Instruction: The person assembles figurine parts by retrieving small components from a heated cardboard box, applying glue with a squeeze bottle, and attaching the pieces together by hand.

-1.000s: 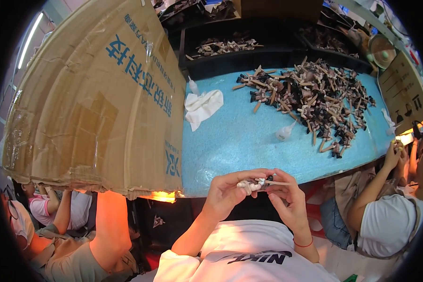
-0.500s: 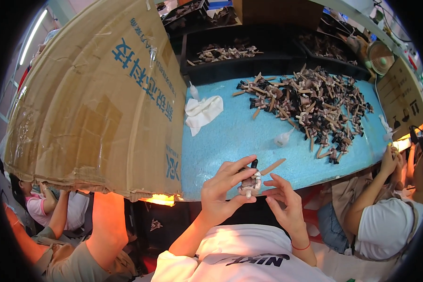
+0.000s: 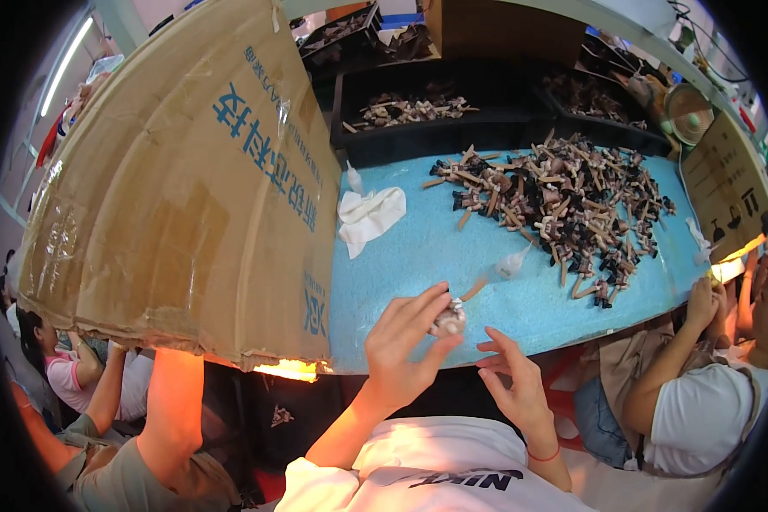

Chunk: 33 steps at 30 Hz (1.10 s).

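Near the front edge of the blue work surface [image 3: 418, 247], my left hand [image 3: 401, 350] pinches a small figurine [image 3: 449, 321] between fingers and thumb. The figurine has pale and dark parts, and a flat tan stick-like piece [image 3: 474, 290] juts from it toward the far right. My fingers cover much of it. Just to its right, my right hand [image 3: 518, 386] is raised with fingers apart and nothing in it. A small white squeeze bottle [image 3: 511, 264] lies beyond the figurine. Farther right spreads a heap of similar brown, black and pale figurines [image 3: 572, 213].
A tall cardboard sheet [image 3: 188, 205] walls off the left side. A white cloth [image 3: 372, 220] and another squeeze bottle [image 3: 355, 179] lie beside it. Black bins [image 3: 452, 132] with more figurines line the back. Co-workers' arms show at both sides, including a hand [image 3: 704, 303] at right.
My left hand has turned the figurine, so less of it shows and its stick-like piece points more upward. My right hand has drawn slightly away from it. The view has shifted slightly.
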### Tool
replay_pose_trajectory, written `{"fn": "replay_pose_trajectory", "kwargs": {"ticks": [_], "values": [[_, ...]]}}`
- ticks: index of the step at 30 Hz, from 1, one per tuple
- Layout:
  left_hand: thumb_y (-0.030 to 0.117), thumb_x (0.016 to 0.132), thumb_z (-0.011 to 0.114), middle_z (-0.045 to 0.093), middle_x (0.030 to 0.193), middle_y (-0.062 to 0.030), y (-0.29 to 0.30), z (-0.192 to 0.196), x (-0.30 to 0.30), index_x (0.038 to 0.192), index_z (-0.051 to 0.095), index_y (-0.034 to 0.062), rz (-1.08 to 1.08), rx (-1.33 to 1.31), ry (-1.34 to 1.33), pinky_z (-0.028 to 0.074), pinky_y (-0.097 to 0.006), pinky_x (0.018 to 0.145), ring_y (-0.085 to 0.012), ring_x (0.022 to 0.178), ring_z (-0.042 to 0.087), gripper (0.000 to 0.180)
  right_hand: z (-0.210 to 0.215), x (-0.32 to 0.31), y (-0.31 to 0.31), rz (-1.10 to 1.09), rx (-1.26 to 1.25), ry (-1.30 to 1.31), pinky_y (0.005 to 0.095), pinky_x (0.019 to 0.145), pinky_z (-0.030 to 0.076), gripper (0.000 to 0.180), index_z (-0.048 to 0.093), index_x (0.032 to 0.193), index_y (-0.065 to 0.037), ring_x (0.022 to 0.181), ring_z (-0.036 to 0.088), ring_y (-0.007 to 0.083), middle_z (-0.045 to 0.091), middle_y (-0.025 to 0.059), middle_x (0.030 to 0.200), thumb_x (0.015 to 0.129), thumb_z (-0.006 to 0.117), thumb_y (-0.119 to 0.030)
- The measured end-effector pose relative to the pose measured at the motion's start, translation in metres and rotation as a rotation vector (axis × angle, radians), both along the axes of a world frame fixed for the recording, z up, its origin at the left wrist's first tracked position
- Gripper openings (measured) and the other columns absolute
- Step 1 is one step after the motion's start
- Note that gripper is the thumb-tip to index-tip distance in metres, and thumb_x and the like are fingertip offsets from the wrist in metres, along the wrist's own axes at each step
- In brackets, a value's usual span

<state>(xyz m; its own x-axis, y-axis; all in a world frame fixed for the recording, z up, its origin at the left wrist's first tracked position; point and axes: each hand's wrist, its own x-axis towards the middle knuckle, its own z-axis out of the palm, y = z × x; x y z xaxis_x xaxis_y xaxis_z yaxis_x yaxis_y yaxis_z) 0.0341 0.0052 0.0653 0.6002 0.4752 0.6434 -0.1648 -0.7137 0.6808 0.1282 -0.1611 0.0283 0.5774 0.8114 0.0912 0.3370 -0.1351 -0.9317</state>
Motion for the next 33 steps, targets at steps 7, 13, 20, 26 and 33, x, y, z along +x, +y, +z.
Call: {"fn": "replay_pose_trajectory", "kwargs": {"ticks": [7, 13, 20, 26, 33], "values": [[0.045, 0.092, 0.044, 0.064, 0.093, -0.0085, 0.033, -0.009, 0.044, 0.099, 0.061, 0.0052, -0.230, -1.121, 0.033, 0.042, -0.023, 0.048, -0.0146, 0.069, 0.061, 0.044, -0.004, 0.004, -0.008, 0.026, -0.037, -0.090, 0.0333, 0.069, 0.051, 0.055, 0.041, 0.129, -0.004, 0.079, 0.063, 0.0261, 0.058, 0.0176, 0.103, 0.078, 0.062, 0.000], [0.047, 0.092, 0.042, 0.062, 0.104, -0.0059, 0.118, 0.013, 0.151, 0.103, 0.056, 0.0155, -0.221, -1.311, -0.120, 0.043, -0.028, 0.056, -0.0203, 0.080, 0.061, 0.036, -0.003, 0.003, -0.019, 0.077, -0.165, -0.179, 0.0318, 0.069, 0.051, 0.059, 0.039, 0.131, -0.005, 0.080, 0.063, 0.0236, 0.058, 0.0170, 0.105, 0.077, 0.062, 0.003], [0.023, 0.093, 0.047, 0.049, 0.119, -0.0132, 0.176, -0.008, 0.199, 0.115, 0.047, -0.0023, 0.008, -1.107, -0.157, 0.053, -0.042, 0.068, -0.0319, 0.093, 0.062, 0.033, -0.009, 0.002, -0.033, 0.088, -0.158, -0.226, 0.0341, 0.068, 0.051, 0.064, 0.036, 0.133, -0.006, 0.077, 0.063, 0.0258, 0.058, 0.0177, 0.105, 0.076, 0.063, 0.001], [0.017, 0.091, 0.049, 0.062, 0.104, -0.0079, 0.086, -0.055, 0.139, 0.109, 0.060, 0.0014, -0.068, -0.766, 0.051, 0.051, -0.029, 0.059, -0.0202, 0.085, 0.065, 0.026, -0.011, 0.007, -0.033, 0.056, -0.139, -0.220, 0.0334, 0.068, 0.051, 0.059, 0.041, 0.130, -0.006, 0.078, 0.063, 0.0249, 0.058, 0.0171, 0.103, 0.076, 0.062, 0.003], [0.008, 0.081, 0.061, 0.065, 0.079, -0.0148, 0.021, -0.048, 0.026, 0.093, 0.066, 0.0003, 0.010, 0.130, 0.218, 0.047, -0.032, 0.053, -0.0252, 0.065, 0.062, 0.015, -0.027, 0.017, -0.012, -0.129, 0.097, -0.207, 0.0310, 0.060, 0.049, 0.035, 0.055, 0.113, -0.003, 0.073, 0.062, 0.0259, 0.061, 0.0160, 0.091, 0.078, 0.058, 0.004]]}}
